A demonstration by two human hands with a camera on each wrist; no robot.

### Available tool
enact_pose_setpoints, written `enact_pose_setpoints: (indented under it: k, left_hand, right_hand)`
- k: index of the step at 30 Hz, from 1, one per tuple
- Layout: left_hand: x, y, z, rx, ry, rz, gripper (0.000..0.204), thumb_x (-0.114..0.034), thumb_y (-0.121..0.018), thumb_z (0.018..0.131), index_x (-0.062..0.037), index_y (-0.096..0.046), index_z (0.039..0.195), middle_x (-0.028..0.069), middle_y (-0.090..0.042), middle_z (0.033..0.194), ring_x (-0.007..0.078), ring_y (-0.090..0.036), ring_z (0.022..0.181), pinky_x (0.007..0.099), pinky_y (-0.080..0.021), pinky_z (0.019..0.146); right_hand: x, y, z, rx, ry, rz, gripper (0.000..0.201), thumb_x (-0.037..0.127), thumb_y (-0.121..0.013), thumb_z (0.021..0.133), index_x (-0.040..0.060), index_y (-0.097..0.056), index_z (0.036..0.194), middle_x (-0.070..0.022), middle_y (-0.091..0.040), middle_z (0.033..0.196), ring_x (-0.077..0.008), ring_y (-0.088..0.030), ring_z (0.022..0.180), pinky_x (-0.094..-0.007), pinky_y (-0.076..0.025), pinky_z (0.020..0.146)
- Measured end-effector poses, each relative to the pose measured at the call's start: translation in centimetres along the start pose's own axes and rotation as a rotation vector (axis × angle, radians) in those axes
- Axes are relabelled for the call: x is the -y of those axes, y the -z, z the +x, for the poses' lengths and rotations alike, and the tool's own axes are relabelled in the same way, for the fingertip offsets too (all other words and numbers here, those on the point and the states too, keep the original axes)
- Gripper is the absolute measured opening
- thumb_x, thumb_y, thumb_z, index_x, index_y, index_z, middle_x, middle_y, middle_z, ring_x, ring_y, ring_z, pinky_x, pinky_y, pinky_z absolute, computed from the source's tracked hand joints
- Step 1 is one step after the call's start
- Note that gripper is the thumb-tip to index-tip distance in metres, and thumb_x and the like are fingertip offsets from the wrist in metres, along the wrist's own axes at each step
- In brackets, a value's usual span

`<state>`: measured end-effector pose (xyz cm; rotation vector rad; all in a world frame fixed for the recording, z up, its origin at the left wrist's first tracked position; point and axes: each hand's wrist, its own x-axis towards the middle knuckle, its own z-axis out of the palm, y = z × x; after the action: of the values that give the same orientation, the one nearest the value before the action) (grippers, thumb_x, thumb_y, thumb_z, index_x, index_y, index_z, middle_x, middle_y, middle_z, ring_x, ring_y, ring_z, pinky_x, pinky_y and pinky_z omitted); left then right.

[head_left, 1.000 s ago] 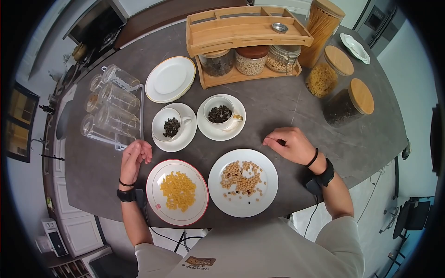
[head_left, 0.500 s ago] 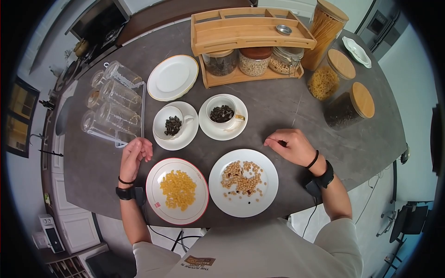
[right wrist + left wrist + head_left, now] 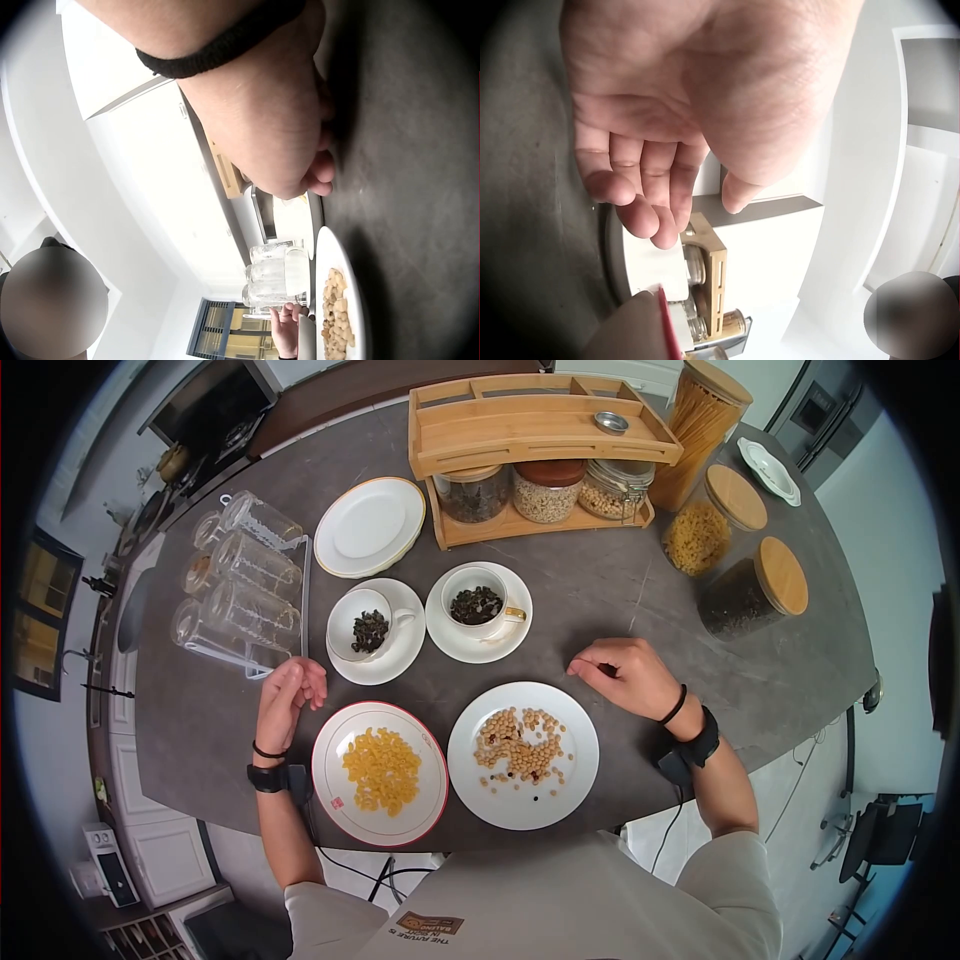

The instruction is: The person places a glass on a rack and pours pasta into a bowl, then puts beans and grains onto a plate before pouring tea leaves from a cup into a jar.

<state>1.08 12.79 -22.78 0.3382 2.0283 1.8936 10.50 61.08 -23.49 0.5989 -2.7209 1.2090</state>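
Observation:
My left hand rests at the table's left side, beside a red-rimmed plate of yellow pieces. In the left wrist view its palm shows, fingers loosely bent and holding nothing. On the right, my right hand lies on the table with fingers loosely curled, up and right of a white plate of pale round beans with a few dark ones among them. The right wrist view shows that hand from its side, most fingers hidden. Behind the plates, two white cups on saucers hold dark dried pieces.
Glasses stand in a rack at the left. A gold-rimmed plate lies behind the cups. At the back is a wooden two-tier shelf with jars. Wooden-lidded jars and a small white dish are at the right.
The head view has shifted slightly. Both hands keep their pose, and the plates and cups stay where they were.

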Motion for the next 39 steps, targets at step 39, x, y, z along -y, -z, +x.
enact_pose_setpoints:
  k: [39]
  left_hand:
    - [-0.03,-0.11,0.01,-0.005,0.007,0.011,0.040,-0.038,-0.045,0.110,-0.0025,-0.063,0.107,0.0034,-0.062,0.082,0.0088,-0.056,0.072,0.0230,-0.043,0.065]
  right_hand:
    - [-0.06,-0.05,-0.03,0.005,0.010,-0.019,0.012,0.011,-0.066,0.094,0.0031,-0.075,0.091,-0.0109,-0.072,0.081,-0.0258,-0.066,0.067,-0.0354,-0.051,0.062]
